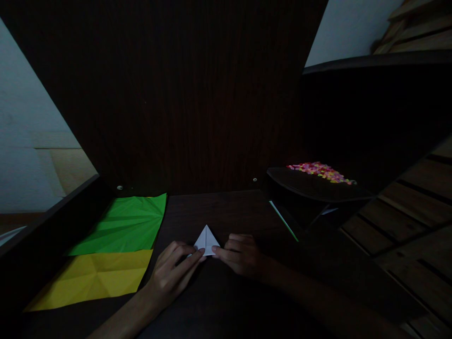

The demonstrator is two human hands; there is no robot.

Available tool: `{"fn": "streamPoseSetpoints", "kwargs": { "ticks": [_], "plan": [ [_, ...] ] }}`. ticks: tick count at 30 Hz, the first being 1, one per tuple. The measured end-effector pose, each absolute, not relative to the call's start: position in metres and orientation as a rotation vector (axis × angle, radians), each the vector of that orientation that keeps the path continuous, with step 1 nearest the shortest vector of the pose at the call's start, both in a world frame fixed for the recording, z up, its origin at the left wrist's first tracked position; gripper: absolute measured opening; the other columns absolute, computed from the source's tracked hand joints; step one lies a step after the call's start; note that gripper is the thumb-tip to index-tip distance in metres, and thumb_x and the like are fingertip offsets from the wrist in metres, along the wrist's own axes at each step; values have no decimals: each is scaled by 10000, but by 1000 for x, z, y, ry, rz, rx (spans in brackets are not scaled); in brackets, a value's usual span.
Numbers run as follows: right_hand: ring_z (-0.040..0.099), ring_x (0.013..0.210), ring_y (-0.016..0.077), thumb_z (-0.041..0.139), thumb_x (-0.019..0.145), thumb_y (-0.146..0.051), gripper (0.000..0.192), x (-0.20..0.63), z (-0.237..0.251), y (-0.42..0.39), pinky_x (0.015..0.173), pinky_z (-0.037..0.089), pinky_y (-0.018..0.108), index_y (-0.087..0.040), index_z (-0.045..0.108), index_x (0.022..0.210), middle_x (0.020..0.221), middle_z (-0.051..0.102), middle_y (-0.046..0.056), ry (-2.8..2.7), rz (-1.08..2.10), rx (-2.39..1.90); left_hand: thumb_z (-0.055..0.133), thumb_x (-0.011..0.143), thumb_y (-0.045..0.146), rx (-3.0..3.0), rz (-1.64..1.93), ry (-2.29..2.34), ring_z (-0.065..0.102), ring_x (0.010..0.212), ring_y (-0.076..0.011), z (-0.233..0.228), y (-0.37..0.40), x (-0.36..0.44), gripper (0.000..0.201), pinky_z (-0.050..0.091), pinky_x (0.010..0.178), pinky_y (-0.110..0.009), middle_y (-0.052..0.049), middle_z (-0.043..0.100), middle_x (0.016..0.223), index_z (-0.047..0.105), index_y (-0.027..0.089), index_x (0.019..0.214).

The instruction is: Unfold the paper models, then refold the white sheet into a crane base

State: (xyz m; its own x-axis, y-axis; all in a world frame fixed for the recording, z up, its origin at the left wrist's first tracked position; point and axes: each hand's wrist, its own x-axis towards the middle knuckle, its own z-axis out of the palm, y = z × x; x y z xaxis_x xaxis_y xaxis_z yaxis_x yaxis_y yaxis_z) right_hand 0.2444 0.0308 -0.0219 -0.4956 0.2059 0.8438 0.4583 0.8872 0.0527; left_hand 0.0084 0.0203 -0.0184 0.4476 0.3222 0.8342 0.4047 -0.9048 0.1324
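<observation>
A small white folded paper (206, 238), shaped like a triangle with a crease down its middle, lies on the dark wooden desk top (226, 301) with its point facing away from me. At its lower left corner my left hand (174, 267) pinches the paper, thumb and fingers closed on the edge. My right hand (242, 253) grips the lower right corner, its other fingers curled in. The undersides of the fingertips are hidden.
Creased green paper (123, 221) and yellow paper (95, 278) lie to the left beside a raised side board (49, 245). On the right, a curved shelf (300, 184) bears many small colourful pieces (323, 171). A thin white-green strip (283, 221) lies below it. A tall dark panel (197, 94) stands behind.
</observation>
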Motion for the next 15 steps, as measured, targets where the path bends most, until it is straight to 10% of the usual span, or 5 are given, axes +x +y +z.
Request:
{"fn": "streamPoseSetpoints", "kwargs": {
  "ticks": [15],
  "plan": [
    [529,520,76,605,940,-181,97,248,-20,37,529,421,221,-170,656,1022,624,615,-42,-2097,-269,-491,635,886,53,-2581,-1470,-722,580,718,-148,-18,23,2,197,486,620,-278,-39,640,829,645,155,1054]
  ]
}}
